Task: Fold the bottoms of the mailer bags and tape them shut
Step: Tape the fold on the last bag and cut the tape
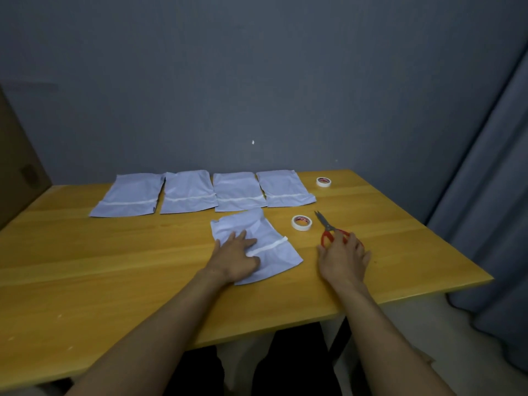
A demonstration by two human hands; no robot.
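Right, looks like the tail end of the job. Counting four taped bags in a row on the table, upper centre of frame, each with a white strip across the folded bottom. Presumably parked there to keep finished work away from the working spot. Seeing the fifth mailer bag skewed at frame centre, tape strip already across it. Reading the left grip as flat, fingers straight, pressing bag and strip end down, likely to seat the adhesive and stop the film sliding. Reading the right grip as spread and relaxed over the red handles of the scissors, right of centre, nothing clamped; can't tell whether touching or just above. Noting tape roll just beside the blades, within easy reach; spare roll higher in frame, right of the row.
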